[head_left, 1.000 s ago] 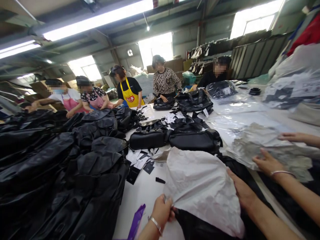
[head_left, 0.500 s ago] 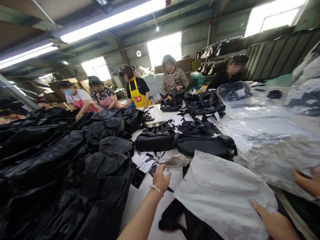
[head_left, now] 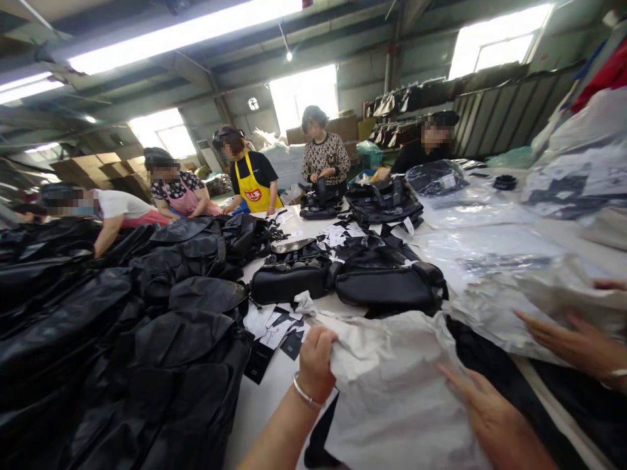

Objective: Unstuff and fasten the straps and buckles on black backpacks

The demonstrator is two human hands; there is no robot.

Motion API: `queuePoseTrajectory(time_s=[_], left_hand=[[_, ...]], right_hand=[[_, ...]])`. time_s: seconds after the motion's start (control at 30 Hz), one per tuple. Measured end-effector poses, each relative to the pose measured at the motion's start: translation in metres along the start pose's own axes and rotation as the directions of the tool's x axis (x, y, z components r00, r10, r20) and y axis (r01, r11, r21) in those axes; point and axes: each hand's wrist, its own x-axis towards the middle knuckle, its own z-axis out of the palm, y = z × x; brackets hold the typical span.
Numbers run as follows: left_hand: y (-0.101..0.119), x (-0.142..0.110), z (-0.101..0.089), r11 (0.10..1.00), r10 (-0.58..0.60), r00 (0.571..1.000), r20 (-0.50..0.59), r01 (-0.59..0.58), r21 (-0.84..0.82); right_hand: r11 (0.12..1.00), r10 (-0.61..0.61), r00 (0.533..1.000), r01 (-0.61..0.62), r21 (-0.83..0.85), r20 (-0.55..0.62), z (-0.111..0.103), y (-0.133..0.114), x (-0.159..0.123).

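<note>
A wrinkled off-white paper sheet [head_left: 396, 385] lies in front of me, over dark material on the table. My left hand [head_left: 317, 362] is closed, pinching the sheet's left edge; a bracelet circles the wrist. My right hand [head_left: 490, 408] rests on the sheet's right part with fingers stretched out, somewhat blurred. Beside the left hand lie black and white tag cards [head_left: 274, 329]. Just beyond the sheet stands a black bag [head_left: 389, 287], with a second black bag [head_left: 289, 282] to its left.
Black bags [head_left: 186, 365] are heaped along the left. At right, a co-worker's hands [head_left: 578, 339] touch another crumpled paper sheet [head_left: 519, 307]. Clear plastic bags [head_left: 490, 251] lie behind it. Several people stand across the table, one in a yellow apron [head_left: 255, 186].
My left hand has closed on the paper's edge, and the sheet now reaches further left. My right hand has shifted left across it. The view has turned slightly right.
</note>
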Motion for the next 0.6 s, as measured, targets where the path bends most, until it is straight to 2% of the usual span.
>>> queuePoseTrajectory(time_s=[0.07,0.1,0.17,0.2,0.27,0.37,0.4,0.5,0.53,0.57,0.6], left_hand=[[0.024,-0.022,-0.004,0.987,0.153,0.986,0.06,-0.149,-0.061],[0.034,-0.034,-0.004,0.975,0.216,0.97,0.11,-0.208,-0.077],[0.049,-0.055,0.0,0.948,0.317,0.924,0.215,-0.304,-0.093],[0.055,-0.063,0.002,0.934,0.357,0.898,0.255,-0.344,-0.098],[0.066,-0.073,0.003,0.906,0.423,0.859,0.29,-0.412,-0.101],[0.085,-0.069,-0.003,0.859,0.508,0.815,0.279,-0.504,-0.094],[0.092,-0.065,-0.006,0.837,0.543,0.797,0.262,-0.538,-0.098],[0.111,-0.053,-0.012,0.768,0.64,0.741,0.204,-0.626,-0.133],[0.114,-0.052,-0.013,0.756,0.654,0.73,0.199,-0.64,-0.137],[0.115,-0.052,-0.013,0.754,0.655,0.724,0.215,-0.643,-0.13],[0.113,-0.054,-0.014,0.765,0.64,0.729,0.245,-0.635,-0.108]], right_hand=[[0.995,0.027,0.984,-0.043,0.09,0.176,0.011,-0.016,-0.002],[0.98,0.047,0.955,-0.101,0.172,0.294,0.017,-0.024,-0.004],[0.916,0.059,0.861,-0.248,0.314,0.506,0.028,-0.04,-0.009],[0.898,0.048,0.818,-0.286,0.334,0.573,0.032,-0.045,-0.012],[0.929,0.02,0.782,-0.244,0.277,0.622,0.039,-0.052,-0.015],[0.979,-0.033,0.765,-0.106,0.177,0.643,0.047,-0.053,-0.017],[0.972,-0.041,0.737,-0.127,0.198,0.675,0.048,-0.052,-0.018],[0.883,-0.065,0.598,-0.339,0.325,0.799,0.051,-0.055,-0.02],[0.842,-0.082,0.597,-0.387,0.376,0.798,0.051,-0.056,-0.02],[0.812,-0.091,0.636,-0.398,0.427,0.766,0.05,-0.058,-0.02],[0.798,-0.088,0.705,-0.372,0.473,0.704,0.048,-0.058,-0.019]])
